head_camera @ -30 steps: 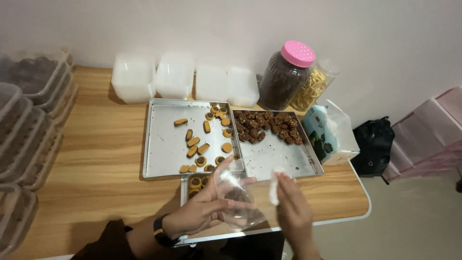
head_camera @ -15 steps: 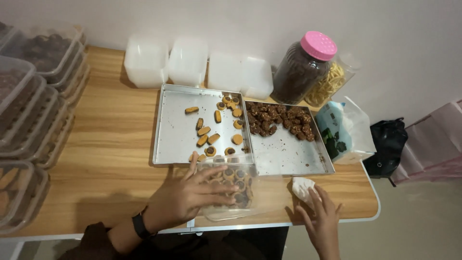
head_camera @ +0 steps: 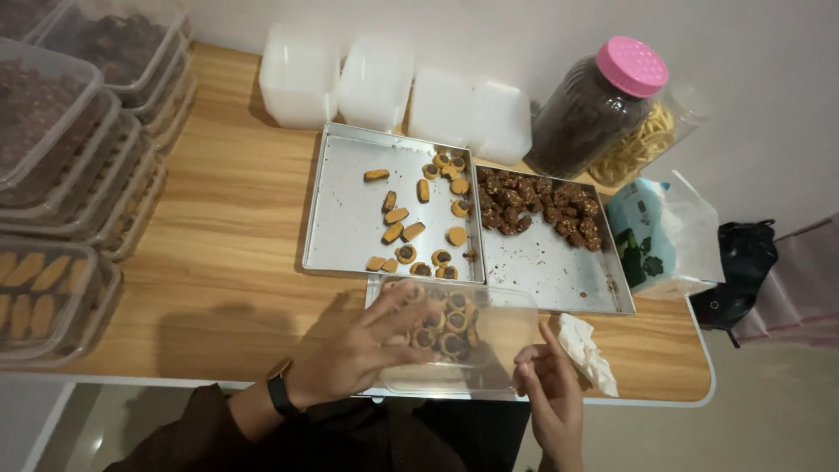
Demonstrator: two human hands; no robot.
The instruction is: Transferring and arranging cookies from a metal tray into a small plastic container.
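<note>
The left hand [head_camera: 367, 345] lies open, fingers spread, flat on a clear plastic container [head_camera: 454, 336] of round cookies [head_camera: 441, 323], while the open right hand [head_camera: 546, 393] touches its near right edge beside a crumpled tissue [head_camera: 587, 354]

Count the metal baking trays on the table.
2. The left tray, holding scattered tan cookies, and the right tray, holding dark brown cookies, lie side by side, touching, behind the clear plastic container under the left hand.
</note>
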